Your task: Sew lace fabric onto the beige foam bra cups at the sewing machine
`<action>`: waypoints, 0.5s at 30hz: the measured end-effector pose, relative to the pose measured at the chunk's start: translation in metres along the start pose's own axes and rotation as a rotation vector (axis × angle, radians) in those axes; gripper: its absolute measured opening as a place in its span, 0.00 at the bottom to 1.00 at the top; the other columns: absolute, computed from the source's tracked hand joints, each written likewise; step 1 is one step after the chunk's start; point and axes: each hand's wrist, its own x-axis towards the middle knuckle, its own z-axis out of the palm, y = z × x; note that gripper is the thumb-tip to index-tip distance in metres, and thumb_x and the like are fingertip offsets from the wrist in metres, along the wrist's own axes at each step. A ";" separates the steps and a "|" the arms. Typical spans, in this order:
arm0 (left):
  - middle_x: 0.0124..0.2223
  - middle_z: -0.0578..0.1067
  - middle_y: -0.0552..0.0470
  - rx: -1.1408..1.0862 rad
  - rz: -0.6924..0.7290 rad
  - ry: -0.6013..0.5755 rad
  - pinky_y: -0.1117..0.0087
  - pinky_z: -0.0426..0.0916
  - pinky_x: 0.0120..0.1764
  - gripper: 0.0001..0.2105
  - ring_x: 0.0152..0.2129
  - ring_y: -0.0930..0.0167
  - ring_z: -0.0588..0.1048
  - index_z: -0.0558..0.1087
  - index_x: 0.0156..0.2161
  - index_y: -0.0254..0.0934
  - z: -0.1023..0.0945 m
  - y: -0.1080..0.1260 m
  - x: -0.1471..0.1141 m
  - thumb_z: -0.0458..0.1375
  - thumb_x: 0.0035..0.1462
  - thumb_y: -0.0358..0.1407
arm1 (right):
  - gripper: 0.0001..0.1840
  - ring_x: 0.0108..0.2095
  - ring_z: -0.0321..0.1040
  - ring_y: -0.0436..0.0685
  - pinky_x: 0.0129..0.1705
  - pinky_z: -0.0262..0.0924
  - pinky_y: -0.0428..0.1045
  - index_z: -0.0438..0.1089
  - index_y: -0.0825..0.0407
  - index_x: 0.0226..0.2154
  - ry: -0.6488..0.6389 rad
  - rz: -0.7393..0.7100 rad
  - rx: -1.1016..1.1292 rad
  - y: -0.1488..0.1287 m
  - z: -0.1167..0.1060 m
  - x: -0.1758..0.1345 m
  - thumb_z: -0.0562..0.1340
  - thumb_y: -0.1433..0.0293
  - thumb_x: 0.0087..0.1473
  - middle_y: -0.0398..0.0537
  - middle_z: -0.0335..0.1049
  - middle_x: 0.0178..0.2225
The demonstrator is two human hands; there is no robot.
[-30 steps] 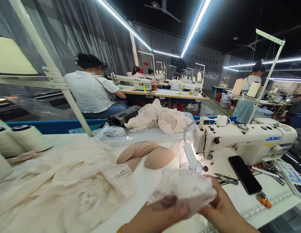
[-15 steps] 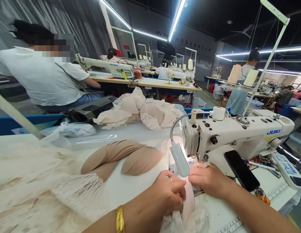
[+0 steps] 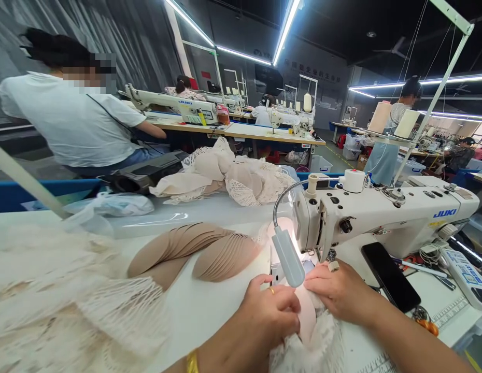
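Note:
A pale pink padded cup [image 3: 306, 316] with white lace fabric [image 3: 303, 355] lies in front of the sewing machine [image 3: 381, 212]. My left hand [image 3: 270, 311] has its fingers curled over the cup's left side, gripping it. My right hand [image 3: 338, 290] pinches the cup's upper right edge, close to the needle area. A grey gooseneck lamp [image 3: 288, 259] hangs over the work and hides the needle and part of the fingertips. Left of the hands lie fanned stacks of beige cups [image 3: 225, 258].
Cream lace fabric [image 3: 50, 300] spreads over the table's left side, with more lace pieces [image 3: 244, 178] at the back. A black phone [image 3: 391, 277], cables and orange-handled scissors [image 3: 427, 326] lie right. A person in white [image 3: 78, 124] sits ahead left.
The cup and lace have shifted slightly right, and more lace shows below the hands. My left hand has moved a little to the right with them; the view has tilted slightly.

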 end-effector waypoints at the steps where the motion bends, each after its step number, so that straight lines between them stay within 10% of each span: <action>1: 0.46 0.81 0.57 -0.005 -0.011 -0.005 0.55 0.69 0.48 0.15 0.39 0.62 0.76 0.79 0.37 0.52 -0.005 0.003 0.000 0.63 0.44 0.29 | 0.14 0.42 0.72 0.56 0.44 0.63 0.49 0.74 0.48 0.39 -0.010 0.013 -0.004 0.001 0.001 0.000 0.60 0.82 0.60 0.41 0.81 0.42; 15: 0.48 0.79 0.55 0.002 -0.001 -0.042 0.52 0.64 0.52 0.15 0.43 0.59 0.76 0.81 0.37 0.53 -0.016 0.005 0.005 0.64 0.43 0.31 | 0.16 0.35 0.66 0.56 0.40 0.61 0.49 0.72 0.47 0.35 -0.052 0.059 -0.018 0.000 0.000 -0.001 0.58 0.84 0.59 0.43 0.76 0.35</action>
